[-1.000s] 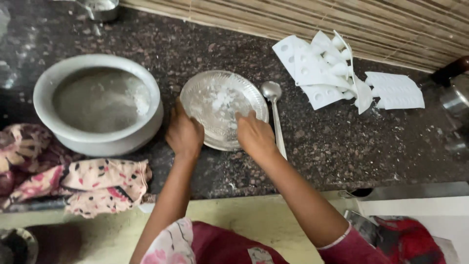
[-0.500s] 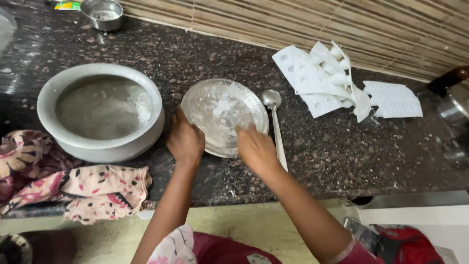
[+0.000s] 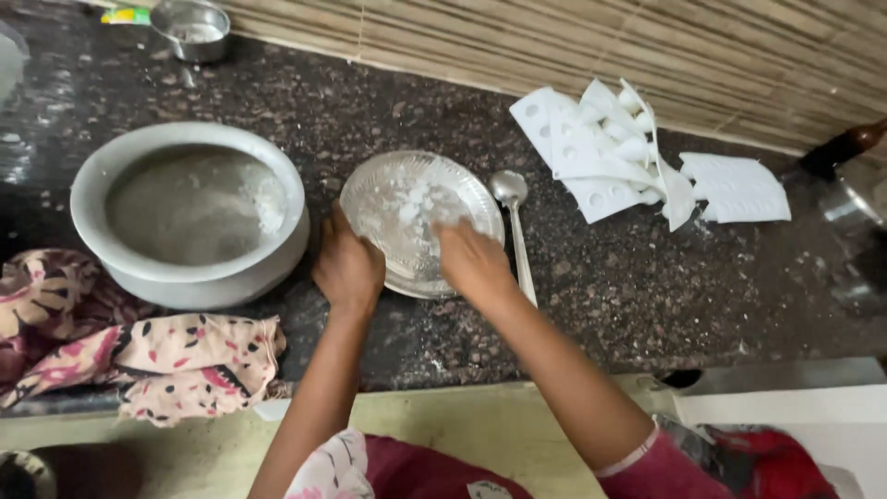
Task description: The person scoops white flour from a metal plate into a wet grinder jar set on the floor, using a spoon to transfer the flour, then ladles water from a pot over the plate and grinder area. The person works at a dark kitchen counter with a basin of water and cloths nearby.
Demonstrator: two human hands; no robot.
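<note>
Your left hand [image 3: 348, 269] grips the near-left rim of the steel plate [image 3: 407, 199], fingers curled over its edge, while your right hand [image 3: 473, 261] lies flat inside it, palm down on the white floury stuff [image 3: 412, 199]; whether those fingers pinch anything you cannot tell from this view. That plate sits at the centre of the frame.

Watch the near side. Press hard with the right hand toward the rim and the plate could tip or skate on the polished stone, throwing powder across the counter. A metal spoon [image 3: 514, 222] lies just right of the plate, its handle beside your right wrist; a sideways sweep of the forearm would likely knock it. On the left, the big pale pot [image 3: 189, 217] stands close to your left knuckles, and the floral cloth [image 3: 148, 356] hangs over the counter's front edge, where an elbow might drag it off.

Underneath is a dark speckled granite counter [image 3: 647, 286], dusted with white flecks. Behind it, along the top of the frame, runs a wall of ribbed tan tile. White moulded sheets [image 3: 610, 152] lie upper right, and a small steel cup [image 3: 192, 28] stands upper left.
</note>
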